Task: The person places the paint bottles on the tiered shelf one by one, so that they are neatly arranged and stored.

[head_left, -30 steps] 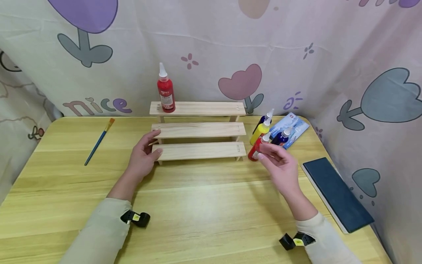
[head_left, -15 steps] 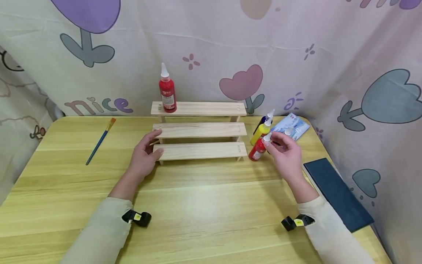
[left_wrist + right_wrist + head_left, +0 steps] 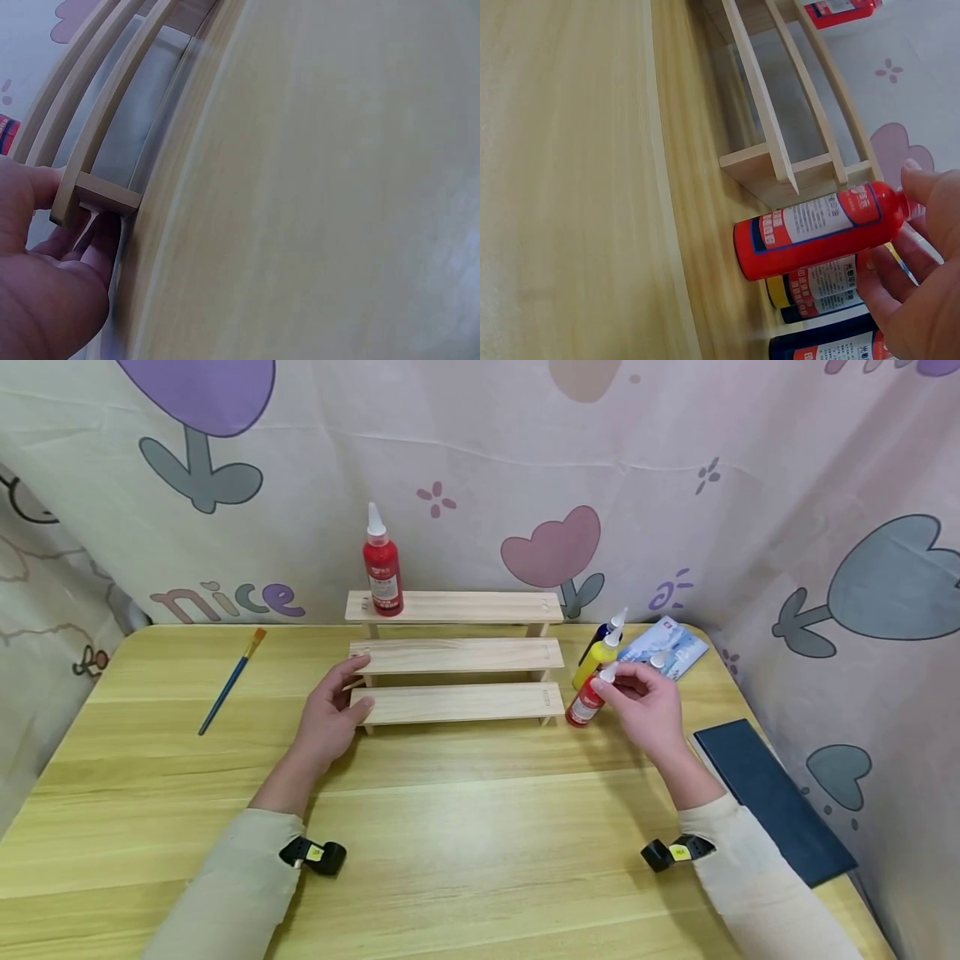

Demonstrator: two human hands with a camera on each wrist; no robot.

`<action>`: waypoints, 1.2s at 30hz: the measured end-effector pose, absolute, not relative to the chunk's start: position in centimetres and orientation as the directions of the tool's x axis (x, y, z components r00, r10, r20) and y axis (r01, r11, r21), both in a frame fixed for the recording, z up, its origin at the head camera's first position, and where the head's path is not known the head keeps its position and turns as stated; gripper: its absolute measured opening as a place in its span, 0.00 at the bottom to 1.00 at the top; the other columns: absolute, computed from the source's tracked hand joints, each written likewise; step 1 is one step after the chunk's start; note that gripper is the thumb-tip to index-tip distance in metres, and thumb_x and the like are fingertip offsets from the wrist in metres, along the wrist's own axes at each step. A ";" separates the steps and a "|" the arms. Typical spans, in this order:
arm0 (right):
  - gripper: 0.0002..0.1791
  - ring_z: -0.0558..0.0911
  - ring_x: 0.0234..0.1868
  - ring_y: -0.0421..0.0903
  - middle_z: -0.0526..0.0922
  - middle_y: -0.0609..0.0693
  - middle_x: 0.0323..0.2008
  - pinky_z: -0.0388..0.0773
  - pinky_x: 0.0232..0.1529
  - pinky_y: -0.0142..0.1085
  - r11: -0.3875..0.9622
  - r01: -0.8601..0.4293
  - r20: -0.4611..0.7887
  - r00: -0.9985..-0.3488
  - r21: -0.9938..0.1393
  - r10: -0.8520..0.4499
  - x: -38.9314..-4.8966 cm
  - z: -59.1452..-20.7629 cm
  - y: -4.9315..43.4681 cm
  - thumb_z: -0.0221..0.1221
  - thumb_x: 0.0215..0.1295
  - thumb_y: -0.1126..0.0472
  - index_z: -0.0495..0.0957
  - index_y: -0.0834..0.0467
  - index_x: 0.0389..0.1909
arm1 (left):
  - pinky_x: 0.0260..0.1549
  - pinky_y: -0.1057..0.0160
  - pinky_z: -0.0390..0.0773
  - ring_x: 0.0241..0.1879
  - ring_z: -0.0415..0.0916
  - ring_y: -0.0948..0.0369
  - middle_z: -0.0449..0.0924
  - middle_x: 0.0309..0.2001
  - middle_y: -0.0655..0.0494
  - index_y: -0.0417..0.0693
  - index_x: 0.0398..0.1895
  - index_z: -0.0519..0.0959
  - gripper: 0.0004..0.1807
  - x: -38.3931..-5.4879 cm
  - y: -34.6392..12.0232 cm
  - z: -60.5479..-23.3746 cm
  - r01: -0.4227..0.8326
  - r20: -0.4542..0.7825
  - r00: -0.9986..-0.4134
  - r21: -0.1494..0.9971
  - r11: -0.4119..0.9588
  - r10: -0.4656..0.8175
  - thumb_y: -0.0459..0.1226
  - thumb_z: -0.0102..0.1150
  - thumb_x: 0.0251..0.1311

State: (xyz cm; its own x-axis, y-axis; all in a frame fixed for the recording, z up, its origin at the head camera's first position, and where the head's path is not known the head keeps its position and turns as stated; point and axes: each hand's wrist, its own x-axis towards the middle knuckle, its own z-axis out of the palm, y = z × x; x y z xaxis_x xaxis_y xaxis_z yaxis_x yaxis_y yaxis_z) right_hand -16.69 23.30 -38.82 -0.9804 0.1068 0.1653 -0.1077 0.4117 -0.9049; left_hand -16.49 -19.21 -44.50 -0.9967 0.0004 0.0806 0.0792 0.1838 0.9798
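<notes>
At the left end of a three-tier wooden display shelf [image 3: 457,703], my left hand [image 3: 328,714] grips the lower tiers; the left wrist view shows the thumb over the lowest board [image 3: 112,101] and fingers curled beneath. My right hand [image 3: 648,706] pinches the white-nozzled red paint bottle [image 3: 583,704] by its neck, beside the shelf's right end. In the right wrist view this red bottle [image 3: 817,229] overlaps a yellow bottle [image 3: 778,292] and dark blue bottle [image 3: 825,341]. Another red bottle [image 3: 383,577] stands upright on the top tier's left end.
Behind the held bottle stand a yellow bottle [image 3: 596,660] and a dark blue one [image 3: 602,632]; another bottle is mostly hidden by my right hand. A blue-and-white packet [image 3: 678,647] lies behind. A paintbrush [image 3: 225,689] lies left, a dark flat box [image 3: 772,806] right.
My right hand has shifted slightly right and away from me from in front of the bottles, and its fingers have closed on the red bottle's neck. The left hand keeps its place on the shelf.
</notes>
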 end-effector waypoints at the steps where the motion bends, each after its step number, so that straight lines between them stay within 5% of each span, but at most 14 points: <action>1: 0.18 0.79 0.47 0.46 0.80 0.57 0.49 0.77 0.47 0.27 0.417 -0.099 0.161 -0.980 -0.904 0.115 -16.7 -38.9 23.3 0.70 0.62 0.61 0.80 0.67 0.48 | 0.60 0.54 0.67 0.66 0.64 0.46 0.65 0.69 0.46 0.54 0.73 0.68 0.34 -16.5 -19.2 -44.5 0.079 0.080 -0.997 0.980 0.183 0.000 0.21 0.54 0.66; 15: 0.19 0.82 0.43 0.42 0.84 0.54 0.46 0.78 0.43 0.27 0.376 -0.150 0.234 -0.954 -0.914 0.187 -16.0 -40.7 23.2 0.71 0.61 0.61 0.84 0.64 0.52 | 0.55 0.64 0.70 0.64 0.65 0.47 0.66 0.67 0.46 0.54 0.72 0.69 0.34 -16.4 -19.2 -44.6 0.084 0.088 -0.996 0.980 0.181 -0.010 0.20 0.54 0.65; 28: 0.19 0.80 0.41 0.43 0.83 0.54 0.44 0.79 0.36 0.27 0.416 -0.151 0.248 -0.949 -0.897 0.192 -15.9 -37.7 23.3 0.68 0.64 0.62 0.83 0.63 0.54 | 0.51 0.68 0.71 0.63 0.67 0.48 0.66 0.67 0.46 0.53 0.72 0.69 0.34 -16.3 -19.2 -44.7 0.086 0.089 -0.996 0.981 0.171 -0.010 0.20 0.53 0.65; 36: 0.20 0.80 0.44 0.45 0.82 0.55 0.47 0.80 0.40 0.28 0.417 -0.192 0.278 -0.948 -0.889 0.156 -16.7 -35.3 23.0 0.67 0.66 0.58 0.82 0.63 0.56 | 0.59 0.55 0.67 0.66 0.63 0.48 0.65 0.69 0.48 0.55 0.72 0.68 0.34 -16.4 -19.1 -44.6 0.087 0.089 -0.996 0.979 0.185 -0.003 0.21 0.54 0.66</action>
State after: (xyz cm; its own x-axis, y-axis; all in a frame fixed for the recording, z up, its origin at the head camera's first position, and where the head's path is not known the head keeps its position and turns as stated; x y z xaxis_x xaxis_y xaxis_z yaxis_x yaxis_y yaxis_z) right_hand -16.67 23.03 -35.26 -0.9477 0.1564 0.2781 -0.1920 0.4167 -0.8885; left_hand -16.42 -19.14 -44.61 -0.9960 -0.0033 0.0894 0.0873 0.1853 0.9788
